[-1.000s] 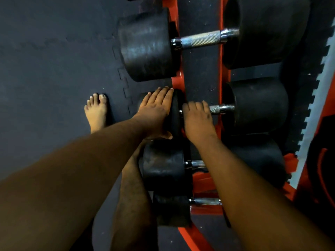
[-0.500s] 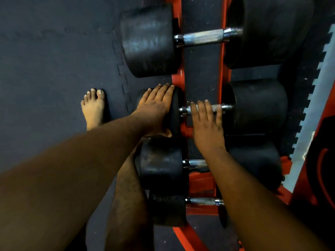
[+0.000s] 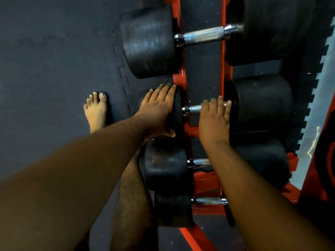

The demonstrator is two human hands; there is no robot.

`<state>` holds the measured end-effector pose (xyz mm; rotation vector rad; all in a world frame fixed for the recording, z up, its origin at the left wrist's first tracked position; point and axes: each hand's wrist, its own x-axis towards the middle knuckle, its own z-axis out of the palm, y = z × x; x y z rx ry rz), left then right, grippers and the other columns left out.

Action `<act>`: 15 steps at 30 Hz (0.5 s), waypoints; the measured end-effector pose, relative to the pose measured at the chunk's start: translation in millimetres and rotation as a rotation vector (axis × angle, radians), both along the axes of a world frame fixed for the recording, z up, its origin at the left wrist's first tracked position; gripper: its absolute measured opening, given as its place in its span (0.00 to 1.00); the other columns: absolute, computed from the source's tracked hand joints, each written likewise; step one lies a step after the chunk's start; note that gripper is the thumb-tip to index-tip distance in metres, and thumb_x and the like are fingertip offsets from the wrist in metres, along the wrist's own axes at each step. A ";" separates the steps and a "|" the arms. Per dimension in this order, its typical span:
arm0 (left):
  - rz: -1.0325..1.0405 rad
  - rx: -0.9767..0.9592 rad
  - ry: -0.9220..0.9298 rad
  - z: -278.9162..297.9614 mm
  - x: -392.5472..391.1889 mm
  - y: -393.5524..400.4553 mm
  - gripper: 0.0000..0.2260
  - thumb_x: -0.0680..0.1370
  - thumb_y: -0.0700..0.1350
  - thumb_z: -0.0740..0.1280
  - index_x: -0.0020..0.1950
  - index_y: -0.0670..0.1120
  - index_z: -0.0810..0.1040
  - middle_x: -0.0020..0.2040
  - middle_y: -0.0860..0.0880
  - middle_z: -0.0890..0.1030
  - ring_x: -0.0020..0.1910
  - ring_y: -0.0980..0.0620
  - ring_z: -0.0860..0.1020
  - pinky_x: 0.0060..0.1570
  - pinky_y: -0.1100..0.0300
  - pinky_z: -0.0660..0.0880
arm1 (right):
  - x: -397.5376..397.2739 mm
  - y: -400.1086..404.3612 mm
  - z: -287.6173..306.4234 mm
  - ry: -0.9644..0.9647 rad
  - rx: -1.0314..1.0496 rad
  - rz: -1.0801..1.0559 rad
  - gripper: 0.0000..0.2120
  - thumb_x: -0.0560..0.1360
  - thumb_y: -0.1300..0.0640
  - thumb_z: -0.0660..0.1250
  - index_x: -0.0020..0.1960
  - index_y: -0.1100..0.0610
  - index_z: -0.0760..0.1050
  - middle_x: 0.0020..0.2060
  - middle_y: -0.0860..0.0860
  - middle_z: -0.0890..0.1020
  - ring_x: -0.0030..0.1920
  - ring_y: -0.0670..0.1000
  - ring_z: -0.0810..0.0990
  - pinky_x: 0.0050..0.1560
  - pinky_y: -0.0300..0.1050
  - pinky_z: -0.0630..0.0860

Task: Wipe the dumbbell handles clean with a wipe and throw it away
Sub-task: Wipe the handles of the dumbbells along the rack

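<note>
Several black dumbbells lie across an orange rack point(image 3: 179, 77). My left hand point(image 3: 155, 107) rests flat on the left head point(image 3: 178, 113) of the second dumbbell, fingers straight. My right hand point(image 3: 213, 120) lies over the right part of that dumbbell's knurled steel handle point(image 3: 194, 109), fingers extended and slightly apart, tips reaching the right head point(image 3: 262, 104). No wipe shows; anything under the palm is hidden. The biggest dumbbell's handle point(image 3: 203, 36) is above, and two smaller handles point(image 3: 201, 162) point(image 3: 208, 201) lie below, partly covered by my right forearm.
My bare foot point(image 3: 96, 109) stands on the dark interlocking floor mat point(image 3: 54, 60) left of the rack, and my other leg point(image 3: 134, 205) is against the lower dumbbell heads. A pale strip of floor point(image 3: 311, 124) and a dark red-trimmed object point(image 3: 326, 160) lie to the right.
My right hand has uncurled from the handle, spread its fingers and slid right along the handle toward the right head. My left hand stays on the left head.
</note>
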<state>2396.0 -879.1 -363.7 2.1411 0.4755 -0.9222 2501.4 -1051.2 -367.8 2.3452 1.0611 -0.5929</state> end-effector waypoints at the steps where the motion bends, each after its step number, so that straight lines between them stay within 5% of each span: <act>1: -0.005 0.003 0.004 0.0 0.4 0.6 0.69 0.61 0.63 0.82 0.82 0.43 0.36 0.84 0.43 0.43 0.82 0.44 0.42 0.80 0.46 0.40 | -1.7 7.2 -3.4 0.061 0.034 0.026 0.21 0.79 0.63 0.58 0.72 0.60 0.68 0.68 0.60 0.73 0.76 0.61 0.64 0.79 0.61 0.49; 6: -0.029 -0.003 0.023 -0.8 1.9 1.0 0.69 0.62 0.63 0.82 0.82 0.43 0.35 0.84 0.43 0.41 0.82 0.44 0.41 0.80 0.45 0.40 | -9.1 10.9 -3.3 0.341 0.157 0.125 0.27 0.78 0.65 0.54 0.78 0.60 0.63 0.76 0.57 0.68 0.78 0.56 0.61 0.80 0.56 0.51; 10: -0.016 0.001 0.020 -0.9 1.5 0.0 0.69 0.61 0.63 0.82 0.82 0.43 0.36 0.84 0.43 0.42 0.82 0.44 0.41 0.80 0.45 0.41 | -33.7 -23.5 4.8 0.377 0.401 -0.022 0.25 0.75 0.69 0.61 0.72 0.62 0.73 0.71 0.58 0.74 0.74 0.57 0.70 0.77 0.56 0.60; 12: -0.016 -0.001 0.023 -1.1 1.5 -0.1 0.70 0.60 0.63 0.83 0.82 0.43 0.36 0.84 0.43 0.43 0.82 0.44 0.42 0.80 0.45 0.41 | -55.4 -36.8 4.9 0.387 0.544 -0.450 0.21 0.77 0.69 0.62 0.69 0.59 0.76 0.67 0.55 0.78 0.70 0.54 0.75 0.75 0.45 0.63; 13: -0.013 0.002 0.023 -1.5 1.3 0.1 0.70 0.60 0.63 0.83 0.82 0.43 0.37 0.84 0.43 0.43 0.82 0.43 0.42 0.80 0.45 0.41 | -62.0 -34.9 6.5 0.378 0.647 -0.802 0.19 0.79 0.69 0.61 0.67 0.58 0.78 0.64 0.54 0.81 0.67 0.53 0.78 0.73 0.40 0.66; 15: -0.011 0.000 0.021 -0.8 1.8 0.8 0.69 0.60 0.62 0.83 0.82 0.43 0.37 0.84 0.43 0.43 0.82 0.43 0.42 0.80 0.45 0.41 | -56.1 -14.9 9.3 0.357 0.928 -1.679 0.16 0.81 0.67 0.61 0.66 0.59 0.79 0.59 0.54 0.83 0.63 0.54 0.80 0.70 0.47 0.72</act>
